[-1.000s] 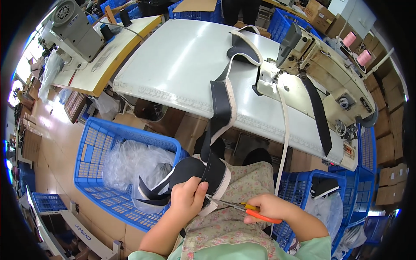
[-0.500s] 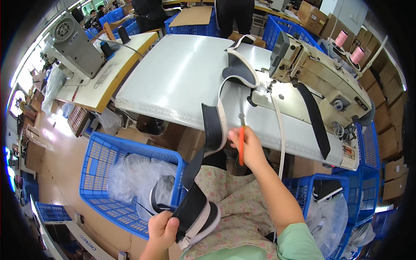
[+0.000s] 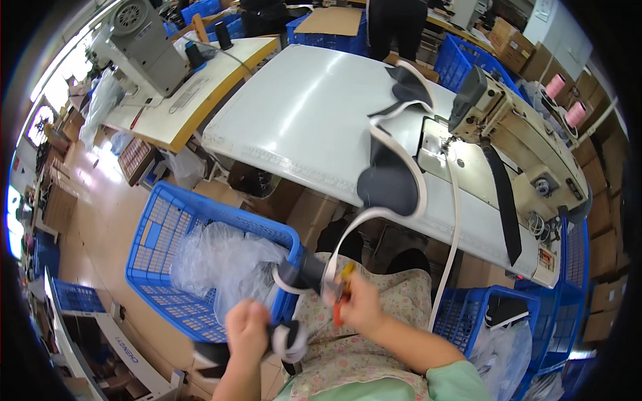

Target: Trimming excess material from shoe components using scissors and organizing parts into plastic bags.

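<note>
A chain of black fabric pieces (image 3: 388,187), joined by white edging tape, trails from the tabletop down to my lap. My right hand (image 3: 361,307) is closed around scissors with orange and yellow handles (image 3: 338,313), against the chain's white tape; blur hides whether the blades are parted. Low on the left, my left hand (image 3: 247,329) is closed on black pieces with white edging (image 3: 289,342), which stick out on both sides of it. A sewing machine (image 3: 528,140) stands on the right of the pale table (image 3: 287,113), with a white tape (image 3: 453,234) hanging from it.
A blue basket (image 3: 150,267) of clear plastic bags stands left of my lap, its rim close to my left hand. Another blue basket (image 3: 461,307) is at the right. A second sewing machine (image 3: 150,57) sits on the table at the left. Pink thread cones (image 3: 555,87) stand behind the nearer machine.
My right hand and the scissors have moved down toward my lap, onto the chain. The chain has slid nearer over the table edge. My left hand has risen slightly.
</note>
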